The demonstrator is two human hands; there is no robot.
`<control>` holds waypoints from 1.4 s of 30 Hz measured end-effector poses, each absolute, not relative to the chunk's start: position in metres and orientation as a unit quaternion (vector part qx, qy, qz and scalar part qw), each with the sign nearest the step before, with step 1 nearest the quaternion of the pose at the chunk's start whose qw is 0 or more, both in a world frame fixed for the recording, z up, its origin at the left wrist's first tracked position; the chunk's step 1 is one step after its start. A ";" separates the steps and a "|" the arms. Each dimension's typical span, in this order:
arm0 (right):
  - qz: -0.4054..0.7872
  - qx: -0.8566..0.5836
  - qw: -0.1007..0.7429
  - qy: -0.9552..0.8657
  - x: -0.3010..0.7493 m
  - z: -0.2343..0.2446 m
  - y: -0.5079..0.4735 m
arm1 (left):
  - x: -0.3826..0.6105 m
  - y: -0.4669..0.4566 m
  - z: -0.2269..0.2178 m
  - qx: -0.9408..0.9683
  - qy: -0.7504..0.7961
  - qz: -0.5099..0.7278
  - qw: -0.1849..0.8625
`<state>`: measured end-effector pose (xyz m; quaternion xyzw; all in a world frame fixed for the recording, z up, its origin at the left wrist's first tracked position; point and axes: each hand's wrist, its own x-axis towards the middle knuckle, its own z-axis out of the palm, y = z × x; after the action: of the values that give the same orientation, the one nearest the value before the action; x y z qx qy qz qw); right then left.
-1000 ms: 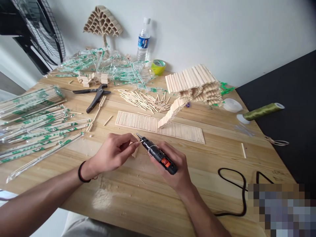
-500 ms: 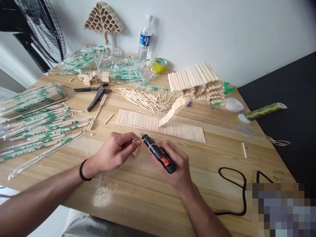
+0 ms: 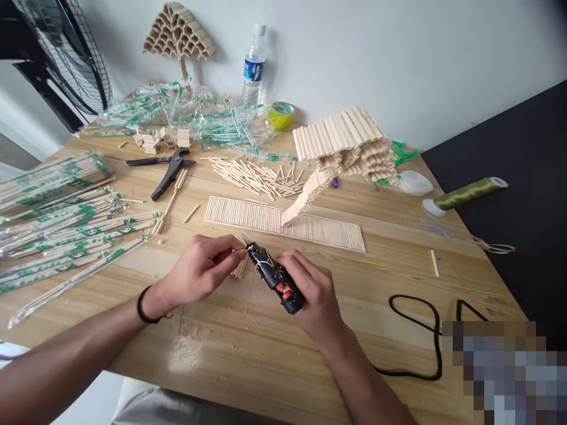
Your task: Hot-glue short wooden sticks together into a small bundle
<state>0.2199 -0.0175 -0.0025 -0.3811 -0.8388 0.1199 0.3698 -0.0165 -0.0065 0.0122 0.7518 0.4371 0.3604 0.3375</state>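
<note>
My right hand (image 3: 315, 286) is wrapped round a black hot glue gun (image 3: 270, 273), its nozzle pointing away and to the left. Between the thumb and forefinger of my left hand (image 3: 206, 268) is a short wooden stick (image 3: 250, 248), its end close beside the nozzle; most of it is hidden by fingers. A small piece of joined sticks (image 3: 240, 270) lies on the table under my left fingertips. Just beyond both hands is a long flat panel of sticks (image 3: 243, 213), with a slanted stem and fan-shaped top of sticks (image 3: 339, 139) rising from it.
Loose short sticks (image 3: 261, 177) lie behind the panel, with black pliers (image 3: 170, 171) to their left. Wrapped chopsticks (image 3: 66, 224) cover the left side. A water bottle (image 3: 253, 71), yellow-green tape (image 3: 281, 115) and plastic wrappers (image 3: 186, 115) stand or lie behind. A black cord (image 3: 438, 348) loops at right.
The glue gun has shifted slightly left, closer to my left fingers, and turned a little. My left hand keeps its pinch. The whole view has drifted slightly.
</note>
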 end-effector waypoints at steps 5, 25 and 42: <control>0.097 -0.380 0.373 -0.841 0.219 -0.004 -0.017 | -0.017 -0.005 0.013 0.739 0.463 0.372 0.319; 0.155 -0.468 0.385 -0.780 0.221 -0.004 -0.017 | -0.019 -0.006 0.017 0.727 0.478 0.381 0.313; 0.275 -0.474 0.327 -0.771 0.234 -0.012 -0.013 | -0.019 -0.002 0.011 0.717 0.484 0.414 0.285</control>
<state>0.2336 -0.0125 -0.0122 -0.4735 -0.7705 0.2745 0.3266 -0.0191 -0.0022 0.0113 0.7168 0.4837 0.4136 0.2850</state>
